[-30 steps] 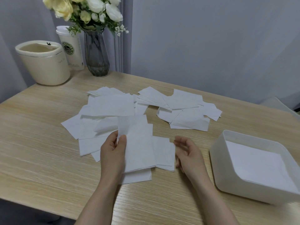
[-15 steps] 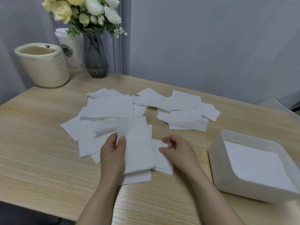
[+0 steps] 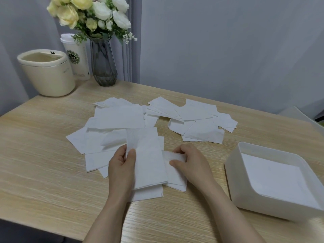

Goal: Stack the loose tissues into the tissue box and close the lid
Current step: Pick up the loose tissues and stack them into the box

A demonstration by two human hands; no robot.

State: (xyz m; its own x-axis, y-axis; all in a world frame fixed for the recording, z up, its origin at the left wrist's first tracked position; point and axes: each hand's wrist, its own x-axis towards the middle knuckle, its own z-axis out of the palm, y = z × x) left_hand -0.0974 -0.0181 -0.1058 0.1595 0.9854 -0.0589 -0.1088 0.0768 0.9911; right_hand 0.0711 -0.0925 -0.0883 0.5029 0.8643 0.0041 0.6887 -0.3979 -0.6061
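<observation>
Several loose white tissues [image 3: 119, 118] lie scattered over the middle of the wooden table [image 3: 43, 155]. My left hand [image 3: 121, 165] holds a small stack of tissues [image 3: 149, 160] by its left edge, thumb on top. My right hand [image 3: 191, 162] pinches another tissue [image 3: 174, 174] just right of that stack, thumb and fingers curled on its upper edge. The white tissue box [image 3: 233, 174] stands open at the right, with flat white tissues inside. No lid is clearly in view.
At the back left stand a cream bin [image 3: 47, 74], a paper coffee cup [image 3: 77, 57] and a grey glass vase of flowers [image 3: 103, 62]. A second cluster of tissues [image 3: 198, 123] lies behind my right hand. A pale object [image 3: 296, 114] sits beyond the table's right edge.
My right hand has moved left from open beside the stack onto the neighbouring tissue and closed its fingers on it. My left hand has kept its hold on the stack.
</observation>
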